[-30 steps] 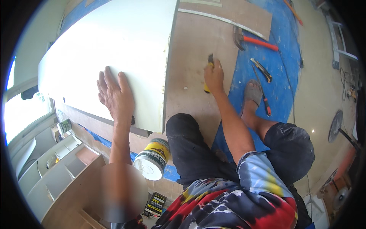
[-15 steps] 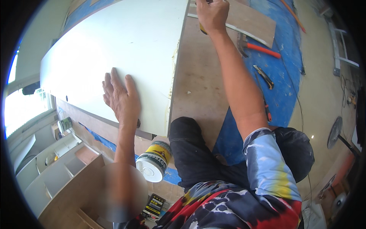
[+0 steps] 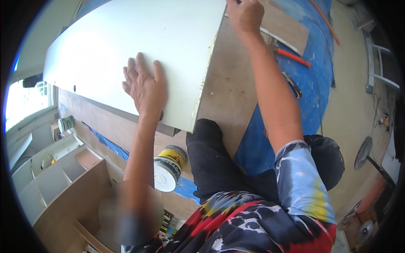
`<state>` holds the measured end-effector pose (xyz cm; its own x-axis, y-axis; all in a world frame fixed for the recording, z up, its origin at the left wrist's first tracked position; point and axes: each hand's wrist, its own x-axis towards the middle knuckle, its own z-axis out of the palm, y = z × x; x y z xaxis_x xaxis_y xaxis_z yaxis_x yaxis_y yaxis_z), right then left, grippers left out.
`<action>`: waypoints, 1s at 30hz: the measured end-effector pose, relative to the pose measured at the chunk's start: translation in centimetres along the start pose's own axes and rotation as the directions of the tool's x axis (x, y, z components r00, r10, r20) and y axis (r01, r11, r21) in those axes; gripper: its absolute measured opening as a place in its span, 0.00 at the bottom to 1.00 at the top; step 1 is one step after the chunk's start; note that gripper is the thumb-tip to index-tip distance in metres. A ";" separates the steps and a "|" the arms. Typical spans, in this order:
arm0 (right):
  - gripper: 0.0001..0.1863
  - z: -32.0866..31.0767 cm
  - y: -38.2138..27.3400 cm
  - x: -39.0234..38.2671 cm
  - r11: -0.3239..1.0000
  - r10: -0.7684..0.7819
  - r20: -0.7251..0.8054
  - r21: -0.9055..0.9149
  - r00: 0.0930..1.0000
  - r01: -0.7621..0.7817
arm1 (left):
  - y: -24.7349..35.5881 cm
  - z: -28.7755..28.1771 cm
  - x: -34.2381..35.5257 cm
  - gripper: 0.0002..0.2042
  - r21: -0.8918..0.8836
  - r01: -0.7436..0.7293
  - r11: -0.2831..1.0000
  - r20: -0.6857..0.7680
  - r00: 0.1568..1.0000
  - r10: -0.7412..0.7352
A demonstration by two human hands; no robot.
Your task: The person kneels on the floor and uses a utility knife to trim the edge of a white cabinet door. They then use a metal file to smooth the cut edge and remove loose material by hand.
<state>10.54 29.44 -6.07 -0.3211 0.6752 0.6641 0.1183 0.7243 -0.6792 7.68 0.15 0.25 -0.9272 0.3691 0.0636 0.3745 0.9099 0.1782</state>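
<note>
A large white panel (image 3: pixel 181 50) lies in front of me, with yellowish residue along its rough right edge. My left hand (image 3: pixel 147 90) rests flat on the panel, fingers spread and holding nothing. Far ahead, at the right edge of the panel, my right hand (image 3: pixel 246 16) is closed in a fist. A dark bit of a tool shows at its fingers, but the top of the picture cuts it off and I cannot make out its kind. My knee (image 3: pixel 206 135) is beside the panel's near corner.
A brown board (image 3: pixel 232 71) lies beneath, over blue sheeting (image 3: pixel 249 147). To the right are a claw hammer (image 3: pixel 293 57), a utility knife (image 3: pixel 292 84) and another board (image 3: pixel 289 29). A paint bucket (image 3: pixel 166 177) stands near my left forearm, by a wooden cabinet (image 3: pixel 67 202).
The view has shifted, so panel and hands appear further right. A yellow part seen below my right fist is no longer visible. My left hand keeps its place on the panel.
</note>
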 end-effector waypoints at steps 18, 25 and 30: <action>0.10 -4.7 -8.1 -7.9 0.985 0.151 0.018 0.083 0.988 -0.152 | 0.3 -0.2 0.0 0.33 -0.046 0.004 0.999 0.014 1.000 -0.004; 0.09 -4.1 -7.7 -7.4 0.975 0.215 0.047 0.038 0.976 -0.217 | 0.5 -0.8 -0.2 0.33 -0.073 0.025 0.997 0.028 0.999 -0.023; 0.02 -10.0 -16.1 -17.5 0.946 0.143 0.099 0.278 0.985 -0.165 | 0.6 -0.6 -0.1 0.33 -0.058 0.019 0.998 0.026 0.999 -0.018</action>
<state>23.70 7.35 -3.62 -0.3921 0.7545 0.5264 -0.0967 0.5352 -0.8392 8.00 0.51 0.95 -0.9332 0.3578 0.0346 0.3555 0.9043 0.2365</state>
